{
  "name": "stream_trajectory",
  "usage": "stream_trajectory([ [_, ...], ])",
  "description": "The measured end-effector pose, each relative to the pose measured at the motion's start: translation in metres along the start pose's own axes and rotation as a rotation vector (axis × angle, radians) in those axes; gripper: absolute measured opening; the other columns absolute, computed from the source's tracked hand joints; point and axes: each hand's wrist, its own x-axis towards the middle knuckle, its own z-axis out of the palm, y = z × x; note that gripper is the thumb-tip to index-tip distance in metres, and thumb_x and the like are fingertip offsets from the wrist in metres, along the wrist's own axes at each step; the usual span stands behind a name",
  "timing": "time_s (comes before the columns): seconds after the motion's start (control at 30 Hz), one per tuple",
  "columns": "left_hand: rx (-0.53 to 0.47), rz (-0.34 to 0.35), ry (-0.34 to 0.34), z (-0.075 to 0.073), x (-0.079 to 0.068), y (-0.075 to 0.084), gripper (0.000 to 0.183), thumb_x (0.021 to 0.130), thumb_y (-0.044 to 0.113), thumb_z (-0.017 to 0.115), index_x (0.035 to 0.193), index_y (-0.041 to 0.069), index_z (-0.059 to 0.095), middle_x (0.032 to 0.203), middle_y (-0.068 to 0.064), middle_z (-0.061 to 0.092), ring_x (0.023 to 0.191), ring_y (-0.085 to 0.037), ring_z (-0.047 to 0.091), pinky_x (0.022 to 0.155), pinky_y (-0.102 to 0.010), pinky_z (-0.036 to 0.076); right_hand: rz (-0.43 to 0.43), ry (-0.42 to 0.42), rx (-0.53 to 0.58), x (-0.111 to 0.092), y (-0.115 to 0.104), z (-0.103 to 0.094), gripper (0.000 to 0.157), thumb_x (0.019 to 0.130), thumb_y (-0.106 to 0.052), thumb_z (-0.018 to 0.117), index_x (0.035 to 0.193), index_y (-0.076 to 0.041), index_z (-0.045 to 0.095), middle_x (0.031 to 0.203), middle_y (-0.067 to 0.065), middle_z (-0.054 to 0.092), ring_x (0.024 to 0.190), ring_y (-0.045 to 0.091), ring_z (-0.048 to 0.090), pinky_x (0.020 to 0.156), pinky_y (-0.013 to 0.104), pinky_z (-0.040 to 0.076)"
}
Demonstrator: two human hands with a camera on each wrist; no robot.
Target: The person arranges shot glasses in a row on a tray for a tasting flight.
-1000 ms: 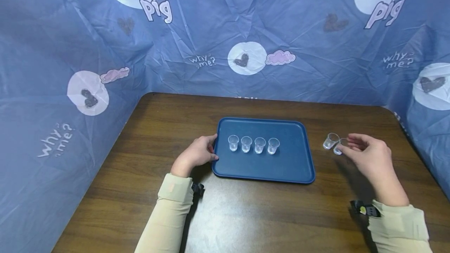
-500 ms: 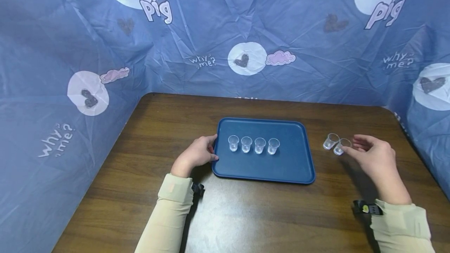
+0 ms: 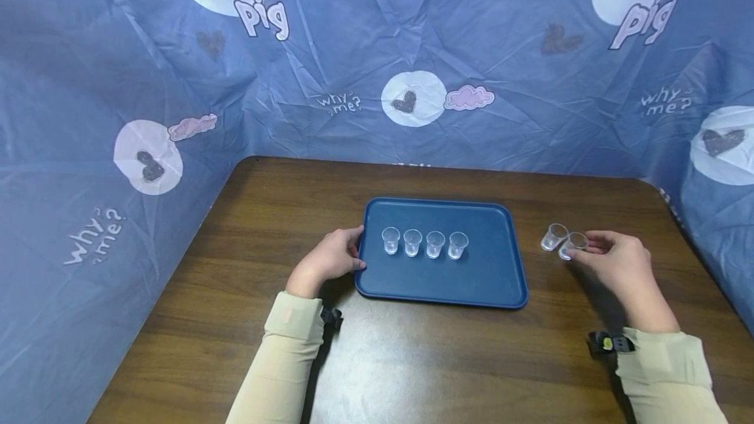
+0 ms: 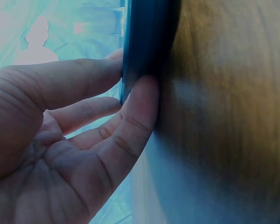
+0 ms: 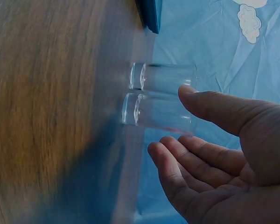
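On the blue tray (image 3: 489, 280), a row of several clear shot glasses (image 3: 435, 245) stands upright. My left hand (image 3: 331, 255) holds the tray's left edge, thumb and fingers at the rim, as the left wrist view also shows. Right of the tray, two more clear glasses stand close together on the table: a far-left one (image 3: 554, 237) and a nearer one (image 5: 163, 112). My right hand (image 3: 621, 264) is around the nearer glass with fingers loosely bent. Its thumb (image 5: 210, 105) overlaps the rim, while a gap shows between the other fingertips (image 5: 156, 150) and the glass.
The wooden table (image 3: 442, 358) extends around the tray. Behind and beside it hangs a blue printed cloth (image 3: 330, 38). Black wrist cameras sit at both cuffs.
My right hand drew slightly back to the right from the nearer glass, then came back left to it. The left hand, the tray and the glasses look unmoved.
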Motion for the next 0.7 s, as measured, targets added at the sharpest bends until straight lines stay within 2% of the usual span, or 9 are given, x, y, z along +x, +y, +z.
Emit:
stream_trajectory([
  [0.07,-0.003,0.001,-0.001,-0.0003,-0.0003,0.0004,0.078,0.085,-0.002,0.08,0.152,-0.007,0.04,0.083,-0.007,0.062,0.076,-0.019,0.06,0.078,-0.036,0.05,-0.001,-0.002,-0.018,0.0013,0.0004,0.0012,0.056,0.085,-0.025,0.086,0.12,0.014,0.065,0.102,0.026,0.071,0.088,0.032,0.07,0.091,0.058,0.04],
  [0.13,-0.004,0.001,-0.001,-0.0004,-0.0002,0.0004,0.078,0.085,-0.002,0.08,0.152,-0.007,0.04,0.083,-0.006,0.063,0.076,-0.019,0.06,0.078,-0.036,0.05,-0.001,0.0,-0.038,0.0024,0.0007,0.0026,0.054,0.084,-0.024,0.086,0.117,0.014,0.066,0.099,0.025,0.072,0.088,0.035,0.069,0.086,0.056,0.042],
  [0.23,-0.004,0.001,-0.003,-0.0005,0.0001,0.0005,0.079,0.085,-0.002,0.08,0.152,-0.007,0.04,0.083,-0.006,0.063,0.076,-0.018,0.06,0.078,-0.036,0.05,0.005,0.0,-0.057,0.0037,0.0009,0.0039,0.05,0.083,-0.023,0.086,0.114,0.013,0.067,0.096,0.024,0.072,0.086,0.036,0.068,0.081,0.054,0.042],
  [0.47,-0.007,0.025,0.005,-0.0025,-0.0007,0.0017,0.079,0.083,-0.002,0.082,0.15,-0.009,0.042,0.081,-0.006,0.064,0.074,-0.017,0.061,0.08,-0.037,0.05,0.042,-0.049,-0.027,0.0046,0.0017,0.0046,0.053,0.086,-0.026,0.083,0.116,0.014,0.066,0.1,0.026,0.071,0.095,0.044,0.064,0.081,0.057,0.042],
  [0.7,-0.007,0.026,0.005,-0.0026,-0.0005,0.0005,0.078,0.083,-0.002,0.081,0.15,-0.009,0.041,0.081,-0.006,0.063,0.074,-0.018,0.061,0.08,-0.036,0.05,0.078,-0.061,-0.027,0.0054,0.0035,0.0074,0.051,0.087,-0.026,0.082,0.115,0.014,0.067,0.101,0.026,0.071,0.097,0.044,0.063,0.08,0.057,0.043],
])
